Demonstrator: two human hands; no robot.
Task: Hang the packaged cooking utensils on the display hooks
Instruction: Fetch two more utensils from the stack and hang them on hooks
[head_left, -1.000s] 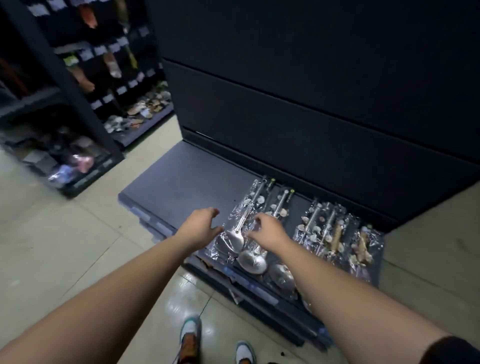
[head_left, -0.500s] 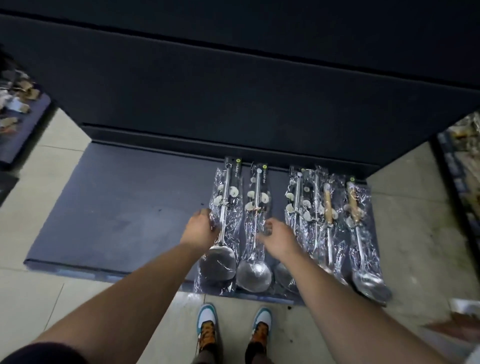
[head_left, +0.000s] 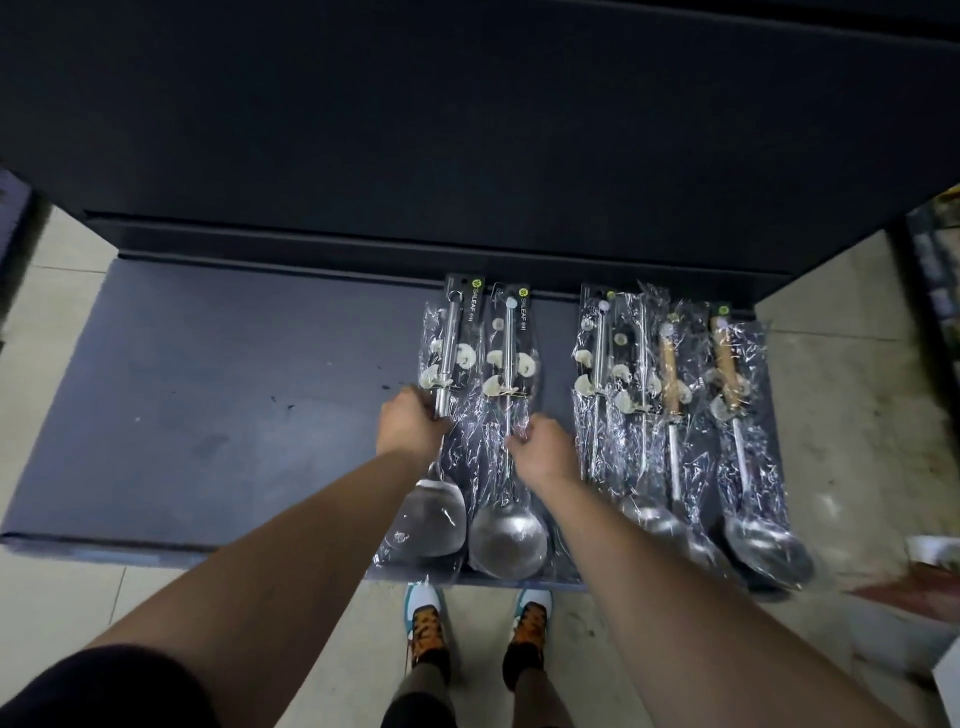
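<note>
Several packaged steel utensils in clear crinkled wrap lie side by side on a low dark shelf base (head_left: 218, 415). My left hand (head_left: 410, 428) grips the handle of the leftmost pack, a steel turner (head_left: 439, 519). My right hand (head_left: 543, 452) pinches the wrap around the handle of the ladle pack (head_left: 508, 530) beside it. To the right lie more packs, among them two with wooden handles (head_left: 727, 374). No display hooks are in view.
A tall dark back panel (head_left: 467, 130) rises behind the base. Tiled floor lies on both sides, and my two shoes (head_left: 478, 623) stand at the base's front edge. Other shelving shows at the far right edge (head_left: 935, 291).
The view has swung to face the shelf base squarely. Both hands have closed on the handles of the two leftmost packs, where before they hovered over them.
</note>
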